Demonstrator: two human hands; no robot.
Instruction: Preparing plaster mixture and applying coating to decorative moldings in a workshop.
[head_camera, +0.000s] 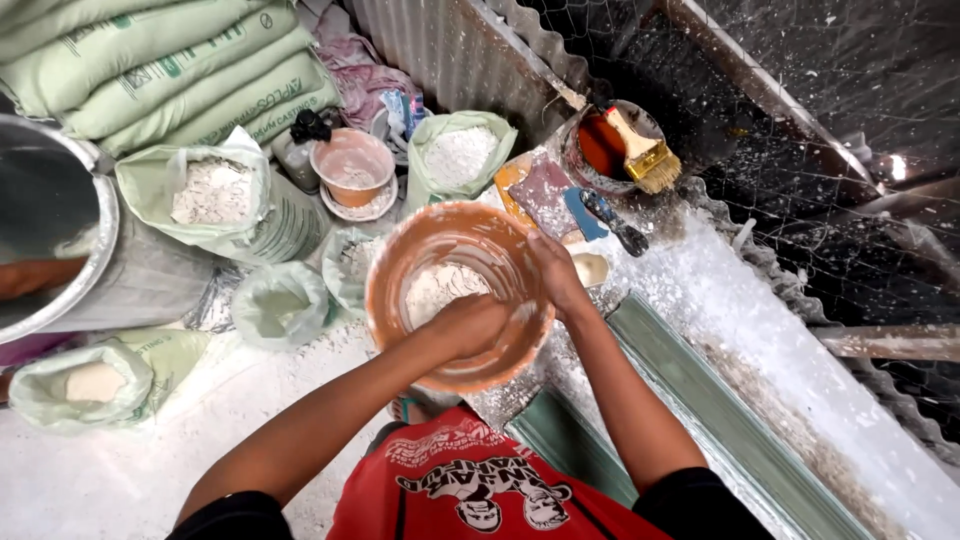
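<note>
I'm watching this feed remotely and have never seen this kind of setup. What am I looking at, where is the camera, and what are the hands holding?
There is no machine here: this is one picture from a camera worn on a person's head, looking straight down at their own two bare arms. The left hand is inside an orange bowl, resting on the white powder in it. The right hand grips the bowl's far rim.

Around the bowl sit open pale green sacks of white powder, with more full sacks stacked at the top left. A smaller pink bowl stands behind, and a round tub holds a wide yellow paintbrush. A blue-handled scraper lies near the right hand. The floor and the ledge on the right are dusted white.
</note>
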